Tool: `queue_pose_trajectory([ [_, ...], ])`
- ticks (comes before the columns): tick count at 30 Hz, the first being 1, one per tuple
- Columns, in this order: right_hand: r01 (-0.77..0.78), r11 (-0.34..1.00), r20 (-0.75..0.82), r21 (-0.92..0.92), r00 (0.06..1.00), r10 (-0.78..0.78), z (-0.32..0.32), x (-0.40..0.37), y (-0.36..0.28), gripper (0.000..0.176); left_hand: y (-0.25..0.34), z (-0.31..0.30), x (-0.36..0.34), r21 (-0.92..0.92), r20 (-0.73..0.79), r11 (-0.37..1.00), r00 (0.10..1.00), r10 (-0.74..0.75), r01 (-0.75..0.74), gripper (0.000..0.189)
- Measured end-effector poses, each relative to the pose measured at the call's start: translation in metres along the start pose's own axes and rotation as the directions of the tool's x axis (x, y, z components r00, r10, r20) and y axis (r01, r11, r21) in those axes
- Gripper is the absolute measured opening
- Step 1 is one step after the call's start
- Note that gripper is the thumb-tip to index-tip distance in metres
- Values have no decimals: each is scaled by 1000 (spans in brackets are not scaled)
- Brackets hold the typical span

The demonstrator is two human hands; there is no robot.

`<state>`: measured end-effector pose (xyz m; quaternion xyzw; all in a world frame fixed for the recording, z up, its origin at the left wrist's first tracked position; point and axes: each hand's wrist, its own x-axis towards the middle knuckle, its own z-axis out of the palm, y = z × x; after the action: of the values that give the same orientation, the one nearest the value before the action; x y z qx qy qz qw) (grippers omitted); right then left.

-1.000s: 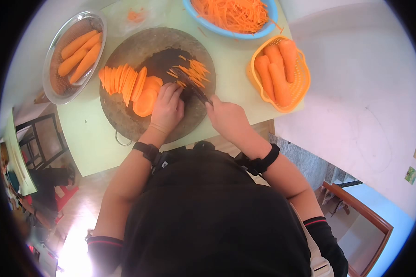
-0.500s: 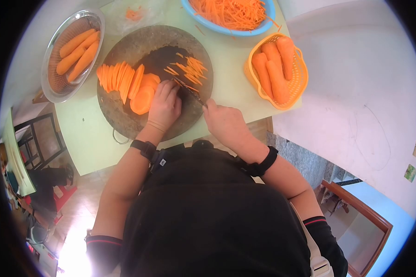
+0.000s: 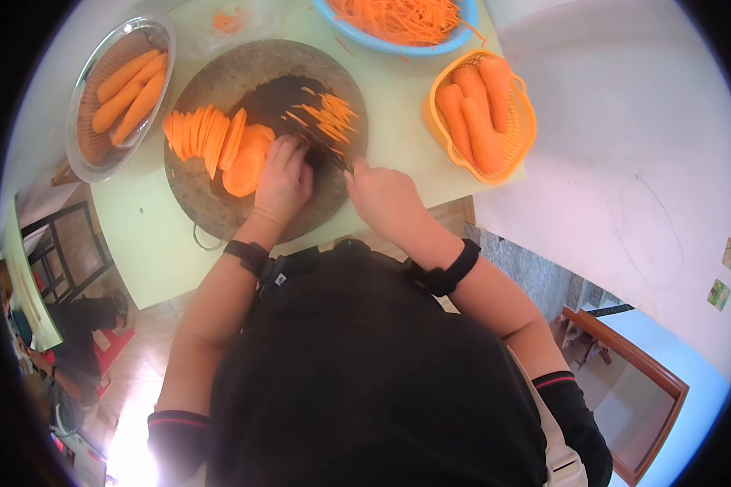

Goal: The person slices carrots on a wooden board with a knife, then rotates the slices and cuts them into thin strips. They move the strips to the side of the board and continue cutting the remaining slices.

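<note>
On a round cutting board, my right hand grips a kitchen knife, its dark blade lying across the board's right half. My left hand has its fingers curled and pressed together against the carrot slices, right beside the blade. The fingertips and whatever lies under them are partly hidden. To the left, more slices lean in an overlapping row. Thin carrot strips lie in a loose pile beyond the knife.
A metal basin with whole carrots stands at the left. A yellow basket of carrots sits at the right. Behind the board are a blue bowl of shredded carrot and a plastic bag. Another person appears at lower left.
The whole view has shifted slightly, so the board and containers appear a little up and left. The knife blade has moved closer to the strips. Both hands keep their holds.
</note>
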<state>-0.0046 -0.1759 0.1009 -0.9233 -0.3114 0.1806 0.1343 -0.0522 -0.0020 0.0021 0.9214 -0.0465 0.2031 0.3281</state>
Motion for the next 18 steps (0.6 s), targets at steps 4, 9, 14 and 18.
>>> queue_pose_trajectory([
  [4,-48,993,-48,103,997,53,7,-2,11,25,-1,0,-1,2,-5,1000,1000,13,-13,35],
  [9,-127,971,-13,205,991,132,0,-6,8,26,-1,1,-2,-52,-32,999,999,15,-16,33],
  [14,-56,995,-14,86,998,57,0,-11,3,25,-1,2,-3,-59,-60,998,998,-25,21,30],
  [18,-34,997,-40,75,999,37,2,-15,2,24,1,1,-1,-22,-62,1000,998,-8,7,31],
])
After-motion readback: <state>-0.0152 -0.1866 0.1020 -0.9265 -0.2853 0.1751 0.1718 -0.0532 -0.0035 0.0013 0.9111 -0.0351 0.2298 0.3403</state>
